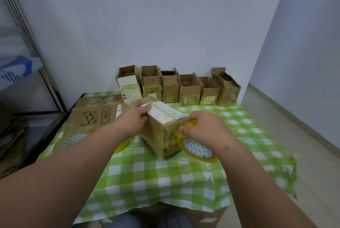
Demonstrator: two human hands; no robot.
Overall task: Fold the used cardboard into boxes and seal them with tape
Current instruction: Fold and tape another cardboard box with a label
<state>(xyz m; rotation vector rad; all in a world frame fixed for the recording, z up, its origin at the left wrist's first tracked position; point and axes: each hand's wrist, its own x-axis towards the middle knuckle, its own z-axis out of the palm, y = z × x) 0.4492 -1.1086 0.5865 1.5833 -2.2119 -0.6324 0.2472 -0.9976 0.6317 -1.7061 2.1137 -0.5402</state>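
Note:
A small brown cardboard box (160, 126) lies tilted on the green checked table (165, 178), its top flaps closed and covered with white labels. My left hand (132, 117) grips the box's far left top edge. My right hand (202, 128) holds a roll of yellowish clear tape (197, 147) against the box's near right end, where shiny tape covers the cardboard. The roll's upper part is hidden under my fingers.
Several open-topped folded boxes (189, 90) stand in a row along the table's back edge by the wall. Flattened cardboard (95, 113) lies at the left with another tape roll (71, 140) on it. A metal rack (36, 58) stands at the left.

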